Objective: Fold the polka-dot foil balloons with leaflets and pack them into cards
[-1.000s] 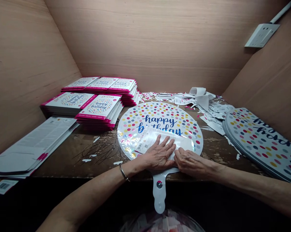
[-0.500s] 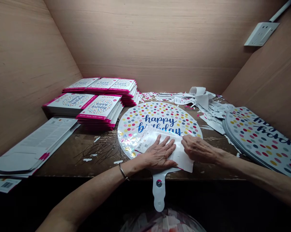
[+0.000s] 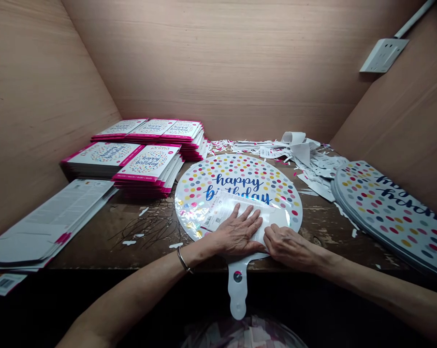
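The step in hand looks like smoothing or creasing a card (image 3: 222,208) lying on the near half of a round sign (image 3: 236,166). The left hand (image 3: 236,234) presses it flat, fingers spread, gripping nothing; the right hand (image 3: 285,244) has its fingers curled closed at the card's edge, any hold on it hidden. A next move seems to call for steady left-hand pressure. Below the sign, what looks like a clear bag (image 3: 204,336) holds paper scraps (image 3: 256,334).
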`<state>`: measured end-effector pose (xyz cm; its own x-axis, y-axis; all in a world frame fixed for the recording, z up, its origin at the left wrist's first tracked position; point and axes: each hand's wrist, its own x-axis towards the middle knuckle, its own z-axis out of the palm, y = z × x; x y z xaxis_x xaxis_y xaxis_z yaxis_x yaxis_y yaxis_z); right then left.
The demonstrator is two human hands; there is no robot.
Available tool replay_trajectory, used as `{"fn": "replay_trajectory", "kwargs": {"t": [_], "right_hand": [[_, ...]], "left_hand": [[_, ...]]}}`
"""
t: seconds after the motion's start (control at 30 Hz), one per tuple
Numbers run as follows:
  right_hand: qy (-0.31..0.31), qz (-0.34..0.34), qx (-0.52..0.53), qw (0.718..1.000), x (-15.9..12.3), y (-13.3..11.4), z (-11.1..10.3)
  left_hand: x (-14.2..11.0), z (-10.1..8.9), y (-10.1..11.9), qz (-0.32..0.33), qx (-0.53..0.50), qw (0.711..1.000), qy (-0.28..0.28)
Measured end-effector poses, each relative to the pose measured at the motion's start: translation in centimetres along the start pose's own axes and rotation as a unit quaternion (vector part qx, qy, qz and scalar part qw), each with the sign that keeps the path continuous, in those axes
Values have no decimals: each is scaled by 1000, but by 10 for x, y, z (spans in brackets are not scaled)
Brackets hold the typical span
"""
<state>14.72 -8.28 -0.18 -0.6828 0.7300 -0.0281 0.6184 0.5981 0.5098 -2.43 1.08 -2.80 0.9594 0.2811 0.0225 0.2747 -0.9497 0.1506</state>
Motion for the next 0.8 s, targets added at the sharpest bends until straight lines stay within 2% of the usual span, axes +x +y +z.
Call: {"fn": "replay_trajectory", "kwargs": {"t": [0.1, 0.17, 0.3, 0.37, 0.53, 0.67, 0.8], "right_hand": [[-6, -39, -53, 998, 4, 6, -13], [-3, -49, -65, 997, 4, 8, -14], [63, -76, -68, 993, -3, 8, -3], [76, -71, -48, 993, -4, 8, 3], [23, 11, 36, 999, 5, 17, 17], [57, 97, 82, 990, 7, 42, 21], [88, 168, 87, 978, -21, 72, 14]], "left_hand": [[0, 1, 1, -1, -2, 1000, 2], [1, 1, 1, -4, -1, 1000, 4], [1, 1, 2, -4, 3, 1000, 10], [0, 1, 1, -1, 6, 1000, 13], [1, 0, 0, 3, 1, 1000, 16], [1, -1, 1, 3, -5, 1000, 12], [0, -1, 2, 3, -17, 1000, 9]]}}
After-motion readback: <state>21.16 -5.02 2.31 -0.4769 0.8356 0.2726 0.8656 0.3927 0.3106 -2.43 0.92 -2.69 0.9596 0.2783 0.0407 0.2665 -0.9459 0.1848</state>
